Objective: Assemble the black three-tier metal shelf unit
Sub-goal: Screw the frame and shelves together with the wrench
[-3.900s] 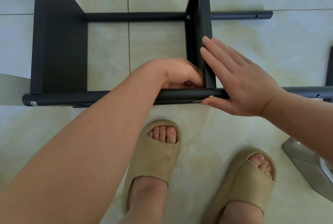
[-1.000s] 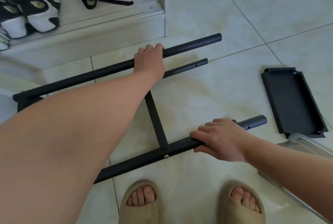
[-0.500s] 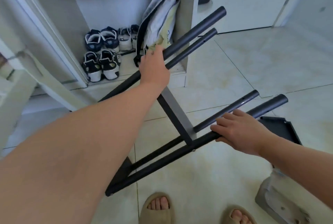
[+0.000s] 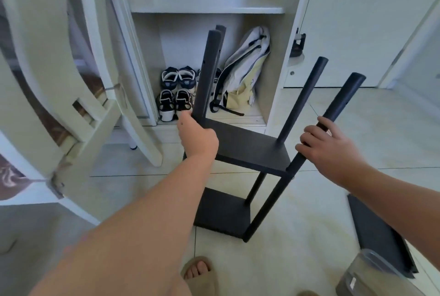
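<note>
**Two-tier frame stands on the floor, a hand on each front pole**

The black shelf unit (image 4: 252,150) stands on the tiled floor (image 4: 309,248) directly in front of the person, before an open white cupboard (image 4: 209,9). Two flat tiers are fitted to it: a lower tier (image 4: 223,210) at floor level and a second one partway up. All four poles rise bare above that second tier, with nothing fixed to their tops.

The left hand (image 4: 198,139) is wrapped round the near-left pole (image 4: 209,69) just at the level of the second tier. The right hand (image 4: 331,146) grips the near-right pole (image 4: 342,98) a little above that tier, fingers curled over it.

A loose black shelf panel (image 4: 378,236) lies on the floor to the right, apart from the unit. A clear plastic container (image 4: 371,276) sits just beside the panel's near end. A beige slipper (image 4: 200,274) shows at the bottom edge.

In the cupboard's bottom compartment, behind the poles, are dark-and-white sneakers (image 4: 176,90) and a pale bag (image 4: 245,74) leaning upright. A cream-coloured chair (image 4: 71,95) stands to the left.
</note>
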A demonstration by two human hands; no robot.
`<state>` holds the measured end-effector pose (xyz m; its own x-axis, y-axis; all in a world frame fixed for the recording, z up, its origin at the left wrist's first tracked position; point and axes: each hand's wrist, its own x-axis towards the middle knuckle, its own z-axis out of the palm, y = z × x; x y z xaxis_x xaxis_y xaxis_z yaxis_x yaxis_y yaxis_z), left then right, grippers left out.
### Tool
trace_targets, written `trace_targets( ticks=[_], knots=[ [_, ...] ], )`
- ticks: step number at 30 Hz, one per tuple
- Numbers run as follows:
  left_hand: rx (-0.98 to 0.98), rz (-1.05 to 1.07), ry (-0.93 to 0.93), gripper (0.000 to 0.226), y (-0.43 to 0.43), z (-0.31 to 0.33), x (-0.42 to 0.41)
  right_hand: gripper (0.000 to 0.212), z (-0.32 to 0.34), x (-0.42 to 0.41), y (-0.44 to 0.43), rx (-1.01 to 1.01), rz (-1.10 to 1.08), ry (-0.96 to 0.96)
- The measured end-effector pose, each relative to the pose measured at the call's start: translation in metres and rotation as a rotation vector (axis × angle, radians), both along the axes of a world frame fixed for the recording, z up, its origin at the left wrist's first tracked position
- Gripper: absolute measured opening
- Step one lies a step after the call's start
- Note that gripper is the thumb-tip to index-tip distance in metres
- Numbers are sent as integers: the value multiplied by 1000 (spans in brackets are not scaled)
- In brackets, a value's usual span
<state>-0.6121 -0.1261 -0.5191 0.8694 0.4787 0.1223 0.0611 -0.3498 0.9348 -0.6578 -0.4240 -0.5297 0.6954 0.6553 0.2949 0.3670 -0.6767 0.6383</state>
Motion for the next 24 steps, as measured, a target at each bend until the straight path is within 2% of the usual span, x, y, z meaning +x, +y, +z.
trace_targets(
  ticks=[4, 11, 17, 20, 24],
  knots=[
    [-77, 18, 94, 41, 11, -15, -28, 34, 2, 3, 7, -38, 24, -23],
    [-42, -23, 235, 38, 36, -29, -41, 27, 1, -2, 24, -36, 60, -19],
    [-36, -33, 285, 31, 41, -32, -47, 37, -6, -21, 29, -5, 22, 33],
    [-44, -34, 308, 32, 40, -32, -51, 22, -8, -32, 34, 145, 49, 52],
    [-80, -26, 327, 28, 39, -29, -59, 27, -14, -53, 47, 528, 13, 91]
  ],
)
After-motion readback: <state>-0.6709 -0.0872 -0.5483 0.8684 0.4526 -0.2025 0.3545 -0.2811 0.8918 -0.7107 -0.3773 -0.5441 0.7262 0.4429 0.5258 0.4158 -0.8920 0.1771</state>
